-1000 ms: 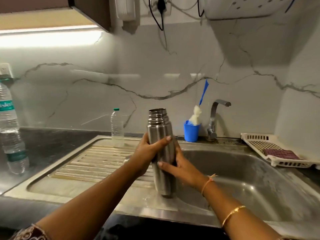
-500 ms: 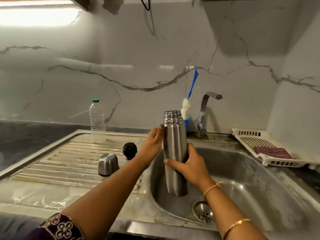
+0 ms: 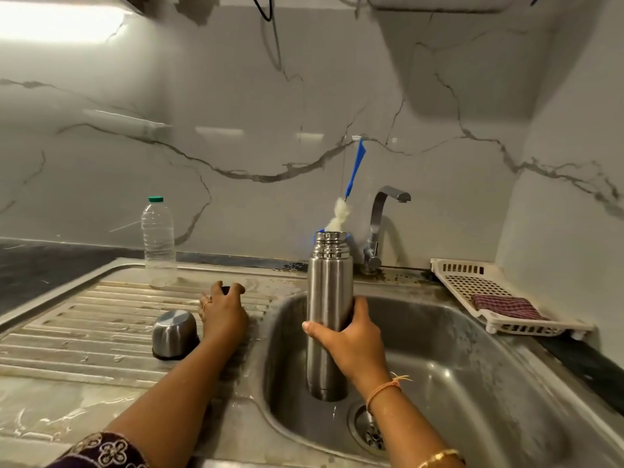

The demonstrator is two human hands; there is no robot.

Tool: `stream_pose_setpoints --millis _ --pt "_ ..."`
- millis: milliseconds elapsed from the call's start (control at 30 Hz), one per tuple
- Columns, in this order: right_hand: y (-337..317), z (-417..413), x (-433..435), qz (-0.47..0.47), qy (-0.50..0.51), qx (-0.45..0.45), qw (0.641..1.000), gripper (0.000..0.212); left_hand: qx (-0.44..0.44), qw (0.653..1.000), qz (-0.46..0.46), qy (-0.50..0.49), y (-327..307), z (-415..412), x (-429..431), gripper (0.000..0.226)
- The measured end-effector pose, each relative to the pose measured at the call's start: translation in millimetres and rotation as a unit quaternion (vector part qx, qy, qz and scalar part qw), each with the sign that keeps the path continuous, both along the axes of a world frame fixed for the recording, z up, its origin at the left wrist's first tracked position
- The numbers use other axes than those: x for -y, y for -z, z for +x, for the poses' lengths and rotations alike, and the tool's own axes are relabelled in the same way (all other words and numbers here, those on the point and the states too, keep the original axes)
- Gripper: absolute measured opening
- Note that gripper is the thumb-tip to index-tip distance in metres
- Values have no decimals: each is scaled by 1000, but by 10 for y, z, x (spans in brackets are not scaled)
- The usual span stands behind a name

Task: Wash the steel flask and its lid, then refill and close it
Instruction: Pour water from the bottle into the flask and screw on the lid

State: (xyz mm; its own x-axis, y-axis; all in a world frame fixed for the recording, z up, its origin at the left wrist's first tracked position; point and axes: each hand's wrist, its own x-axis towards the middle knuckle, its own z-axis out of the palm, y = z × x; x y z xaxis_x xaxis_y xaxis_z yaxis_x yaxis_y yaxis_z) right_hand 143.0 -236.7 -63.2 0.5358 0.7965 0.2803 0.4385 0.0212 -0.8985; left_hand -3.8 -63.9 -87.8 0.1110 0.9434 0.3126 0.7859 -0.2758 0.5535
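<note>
Head view: the tall cylindrical steel flask [image 3: 329,298] is upright, mouth uncapped, inside the steel sink basin [image 3: 472,366]; you cannot tell whether its base touches. Your right hand [image 3: 351,336] grips its middle. Your left hand [image 3: 223,312] curls its fingers over a small black round stopper [image 3: 225,289] on the ribbed drainboard [image 3: 84,332]. Beside that wrist, a domed steel cup lid [image 3: 175,332] sits rim down. A clear plastic bottle [image 3: 158,241] stands behind.

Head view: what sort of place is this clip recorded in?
Most likely a home kitchen, at the washing-up spot: a steel sink with a ribbed draining board, a tap behind it, and a bottle brush standing behind the flask.
</note>
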Motion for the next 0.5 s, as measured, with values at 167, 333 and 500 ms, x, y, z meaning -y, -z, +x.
stream_pose_setpoints --millis 167,333,500 --pt "8 4 -7 -20 2 21 1000 64 219 974 32 35 -210 72 190 57" --pt "44 -9 -25 -43 -7 39 998 63 516 835 -32 187 -853 278 493 48" --pt "59 -27 -24 -58 8 57 997 60 587 764 -48 265 -998 437 609 60"
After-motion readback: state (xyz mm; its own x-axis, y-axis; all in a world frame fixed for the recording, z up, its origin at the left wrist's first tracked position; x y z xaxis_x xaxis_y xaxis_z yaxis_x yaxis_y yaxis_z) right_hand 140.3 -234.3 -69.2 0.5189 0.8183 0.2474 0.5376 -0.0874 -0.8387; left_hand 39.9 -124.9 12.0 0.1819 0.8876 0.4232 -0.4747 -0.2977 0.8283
